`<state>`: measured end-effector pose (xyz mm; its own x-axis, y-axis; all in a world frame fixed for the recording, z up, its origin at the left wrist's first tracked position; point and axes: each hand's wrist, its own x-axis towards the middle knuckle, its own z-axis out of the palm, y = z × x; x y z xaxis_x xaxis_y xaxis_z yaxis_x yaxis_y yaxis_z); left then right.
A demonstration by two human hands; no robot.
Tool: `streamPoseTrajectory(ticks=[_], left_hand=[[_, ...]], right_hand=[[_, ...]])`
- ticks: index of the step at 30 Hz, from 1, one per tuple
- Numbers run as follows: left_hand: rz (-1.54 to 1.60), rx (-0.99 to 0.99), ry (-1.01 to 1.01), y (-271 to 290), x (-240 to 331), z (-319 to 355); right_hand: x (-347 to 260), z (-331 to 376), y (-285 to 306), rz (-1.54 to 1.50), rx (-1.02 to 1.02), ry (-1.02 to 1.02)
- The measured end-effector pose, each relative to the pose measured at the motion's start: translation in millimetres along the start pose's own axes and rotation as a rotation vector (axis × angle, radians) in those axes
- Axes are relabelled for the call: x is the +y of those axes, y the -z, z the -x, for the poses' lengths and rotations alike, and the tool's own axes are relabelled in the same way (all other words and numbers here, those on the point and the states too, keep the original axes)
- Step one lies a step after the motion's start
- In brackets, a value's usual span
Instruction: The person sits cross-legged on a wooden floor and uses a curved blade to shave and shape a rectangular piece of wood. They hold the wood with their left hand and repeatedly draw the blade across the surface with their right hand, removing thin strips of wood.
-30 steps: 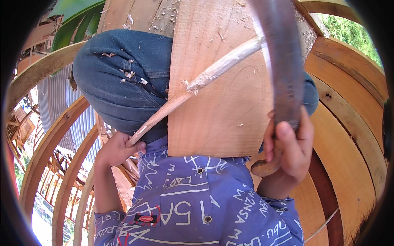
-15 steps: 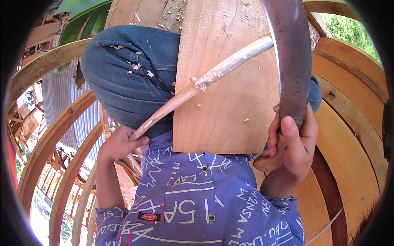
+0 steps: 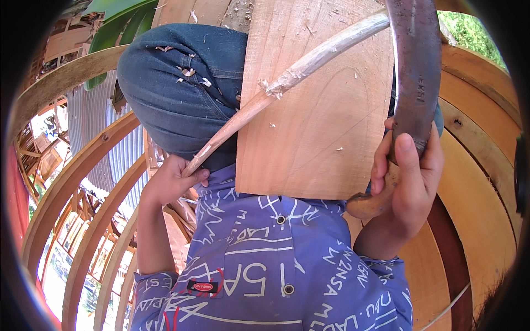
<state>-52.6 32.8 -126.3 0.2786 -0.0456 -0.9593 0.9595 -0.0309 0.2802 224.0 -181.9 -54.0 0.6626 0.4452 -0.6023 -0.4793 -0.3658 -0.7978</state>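
Note:
My left hand (image 3: 171, 182) grips the lower end of a long pale stick (image 3: 287, 83) whose bark is partly shaved off. The stick slants up to the right across a flat wooden board (image 3: 314, 132) that rests on my lap. My right hand (image 3: 406, 176) is closed on the wooden handle of a big curved knife; its dark blade (image 3: 417, 66) rises to the top edge, to the right of the stick. My knee in blue jeans (image 3: 176, 83), dotted with wood chips, lies under the board's left side.
Curved wooden ribs (image 3: 72, 176) arc down the left side, and broad bent planks (image 3: 475, 165) fill the right. Corrugated metal sheeting (image 3: 118, 149) shows behind the ribs. Green leaves (image 3: 116, 16) hang at the top left. My blue patterned shirt (image 3: 265, 265) fills the bottom.
The stick and my left hand have shifted slightly to the right across the board. My right hand with the knife has edged up a little.

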Motion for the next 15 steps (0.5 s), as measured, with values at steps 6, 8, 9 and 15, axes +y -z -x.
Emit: streamPoseTrajectory(ticks=[6,8,9,15], left_hand=[[0.052,-0.031,0.081,4.3,0.8,3.1],[0.084,-0.033,0.041,3.6,6.8,2.8],[0.094,-0.034,0.044,4.1,2.6,-1.5],[0.146,-0.037,0.14,5.5,7.4,3.1]], right_hand=[[-0.7,-2.3,3.1,-0.038,-0.12,-0.165],[-2.6,-9.8,10.2,-0.098,-0.101,-0.112],[-1.6,-11.0,5.6,-0.097,-0.049,-0.11],[16.5,-4.7,5.5,0.119,-0.479,-0.251]])
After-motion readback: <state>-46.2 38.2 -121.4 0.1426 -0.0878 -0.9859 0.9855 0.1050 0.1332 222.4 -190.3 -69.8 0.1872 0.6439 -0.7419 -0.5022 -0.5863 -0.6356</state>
